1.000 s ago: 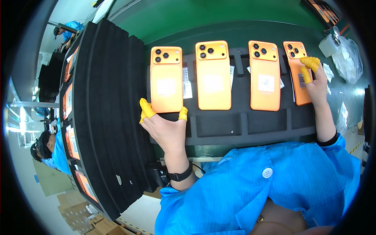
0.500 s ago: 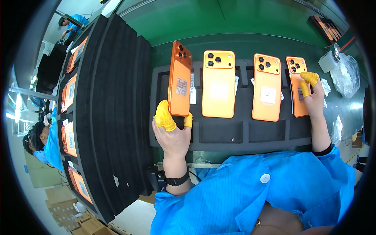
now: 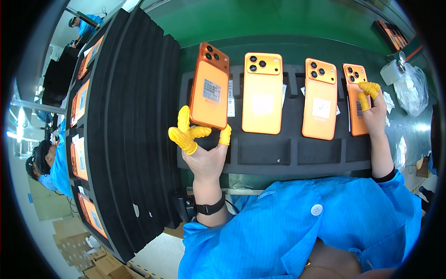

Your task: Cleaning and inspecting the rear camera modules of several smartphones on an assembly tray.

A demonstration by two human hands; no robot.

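Several orange smartphones stand in a row in a black foam tray (image 3: 260,165), backs toward me. The leftmost smartphone (image 3: 211,100) is tilted, with a label on its back. At its bottom edge is my left hand (image 3: 202,153), in yellow finger cots, gripping it low down; one finger stretches up beside the left edge. Beside it are a second smartphone (image 3: 262,104) and a third smartphone (image 3: 320,109). My right hand (image 3: 375,109), also in yellow finger cots, is closed at the right edge of the rightmost smartphone (image 3: 357,111); its fingertips cover part of the back.
To the left rises a tall stack of black foam trays (image 3: 134,130), with orange phones along its far side. A clear plastic bag (image 3: 411,90) lies at the right beside a white container (image 3: 390,72). Co-workers in blue (image 3: 58,162) sit beyond the stack. Cardboard boxes (image 3: 109,267) stand at lower left.
The leftmost smartphone has turned to show more of its back, and its lower end has shifted left and up. My left fingers have spread wider. My right hand is nearly still.
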